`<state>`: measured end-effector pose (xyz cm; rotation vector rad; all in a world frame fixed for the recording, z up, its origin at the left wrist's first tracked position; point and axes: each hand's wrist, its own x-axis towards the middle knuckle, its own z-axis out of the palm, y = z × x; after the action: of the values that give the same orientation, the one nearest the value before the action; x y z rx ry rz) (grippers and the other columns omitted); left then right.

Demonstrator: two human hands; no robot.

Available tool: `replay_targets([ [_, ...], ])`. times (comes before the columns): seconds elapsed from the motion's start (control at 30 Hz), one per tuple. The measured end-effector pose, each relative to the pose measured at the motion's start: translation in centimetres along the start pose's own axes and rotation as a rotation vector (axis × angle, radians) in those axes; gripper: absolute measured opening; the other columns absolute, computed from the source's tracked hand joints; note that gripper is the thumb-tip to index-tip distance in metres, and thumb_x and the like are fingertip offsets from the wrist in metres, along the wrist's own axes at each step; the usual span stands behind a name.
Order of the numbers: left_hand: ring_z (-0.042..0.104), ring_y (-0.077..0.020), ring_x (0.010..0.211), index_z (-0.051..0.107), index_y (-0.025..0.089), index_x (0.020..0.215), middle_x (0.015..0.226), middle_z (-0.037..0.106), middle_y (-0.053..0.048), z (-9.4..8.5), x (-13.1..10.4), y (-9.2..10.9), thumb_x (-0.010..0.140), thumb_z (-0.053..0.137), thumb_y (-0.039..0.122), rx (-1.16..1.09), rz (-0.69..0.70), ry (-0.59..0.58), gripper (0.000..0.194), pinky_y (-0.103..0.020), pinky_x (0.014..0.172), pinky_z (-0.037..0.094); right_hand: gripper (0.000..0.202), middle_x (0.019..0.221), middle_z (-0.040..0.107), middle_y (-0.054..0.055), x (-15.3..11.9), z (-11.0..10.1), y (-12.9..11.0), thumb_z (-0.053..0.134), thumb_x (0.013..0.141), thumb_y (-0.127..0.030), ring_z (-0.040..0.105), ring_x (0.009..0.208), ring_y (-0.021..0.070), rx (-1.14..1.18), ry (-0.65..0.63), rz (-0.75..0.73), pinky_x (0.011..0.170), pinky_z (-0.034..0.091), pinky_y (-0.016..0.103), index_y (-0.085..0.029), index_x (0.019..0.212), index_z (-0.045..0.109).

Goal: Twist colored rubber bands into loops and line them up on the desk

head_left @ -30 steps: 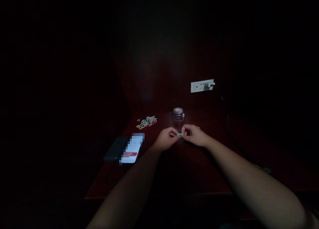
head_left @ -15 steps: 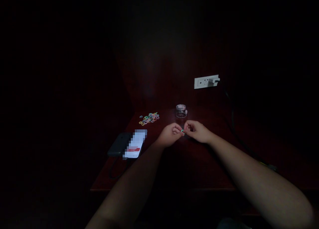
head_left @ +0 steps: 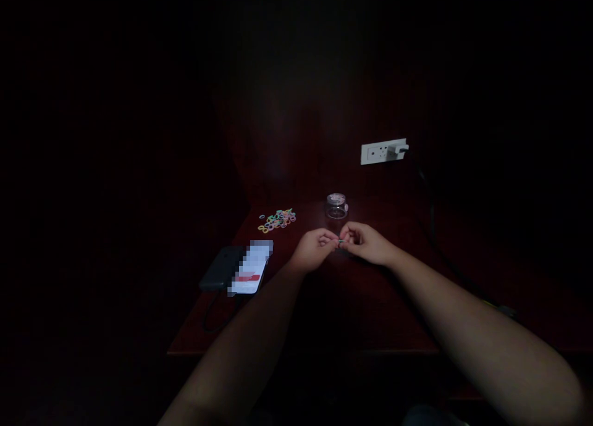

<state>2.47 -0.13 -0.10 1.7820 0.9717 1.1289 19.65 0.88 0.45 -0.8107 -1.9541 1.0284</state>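
Observation:
Between my hands is a small green elastic band (head_left: 341, 241), mostly covered by the fingertips. My left hand (head_left: 315, 249) pinches it from the left, with thumb and forefinger closed. From the other side my right hand (head_left: 365, 243) is also closed on the band, its other fingers curled. Just beyond the hands stands a clear round jar (head_left: 336, 207) with a pinkish pattern on top. Off to the left lies a loose pile of small coloured elastic bands (head_left: 278, 220) in pink, yellow, green and blue.
On the left of the dark red table (head_left: 324, 321) lie a phone (head_left: 252, 268) with a lit screen and a black power bank (head_left: 221, 268) with a cable. A wall socket (head_left: 383, 152) holds a white plug, and its dark cord (head_left: 433, 216) runs down the right side.
My fingertips have drawn slightly closer together, and less of the green band shows between them. The jar, pile and phone stay where they were.

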Motion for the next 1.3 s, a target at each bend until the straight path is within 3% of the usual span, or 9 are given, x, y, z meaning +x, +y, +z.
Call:
replay_targets([
  [0.13, 0.059, -0.0106, 0.063, 0.061, 0.009, 0.080, 0.072, 0.065, -0.007, 0.0, 0.1, 0.1, 0.073, 0.058, 0.019, 0.000, -0.011, 0.035, 0.013, -0.023, 0.062, 0.047, 0.030, 0.061, 0.053, -0.001, 0.1, 0.0, 0.1, 0.066, 0.065, -0.037, 0.045, 0.052, 0.0077, 0.002, -0.001, -0.012, 0.047, 0.035, 0.020, -0.015, 0.078, 0.051],
  [0.43, 0.059, -0.0112, 0.064, 0.062, 0.009, 0.078, 0.074, 0.066, -0.009, -0.1, 0.1, -0.1, 0.074, 0.058, 0.026, 0.049, -0.018, 0.024, 0.018, -0.024, 0.063, 0.047, 0.021, 0.063, 0.055, 0.002, 0.0, -0.4, 0.2, 0.056, 0.074, -0.033, 0.045, 0.055, 0.0090, -0.141, 0.024, -0.013, 0.049, 0.035, 0.021, -0.012, 0.074, 0.057],
  [0.8, 0.057, -0.0096, 0.065, 0.061, 0.010, 0.080, 0.073, 0.063, -0.006, -0.1, 0.2, -0.3, 0.068, 0.064, 0.020, 0.096, 0.038, 0.036, 0.016, -0.022, 0.062, 0.046, 0.015, 0.061, 0.051, 0.000, 0.2, -0.4, 0.4, 0.057, 0.071, -0.027, 0.044, 0.055, 0.0091, -0.135, 0.057, -0.021, 0.051, 0.036, 0.021, -0.013, 0.075, 0.056],
  [1.3, 0.056, -0.0099, 0.064, 0.059, 0.010, 0.079, 0.071, 0.062, -0.004, -0.2, 0.2, -0.4, 0.069, 0.065, 0.026, 0.116, 0.056, 0.048, 0.019, -0.022, 0.061, 0.045, 0.016, 0.062, 0.052, 0.000, 0.2, -0.3, 0.2, 0.057, 0.069, -0.028, 0.045, 0.055, 0.0095, -0.146, 0.049, 0.010, 0.051, 0.036, 0.022, -0.013, 0.076, 0.056],
])
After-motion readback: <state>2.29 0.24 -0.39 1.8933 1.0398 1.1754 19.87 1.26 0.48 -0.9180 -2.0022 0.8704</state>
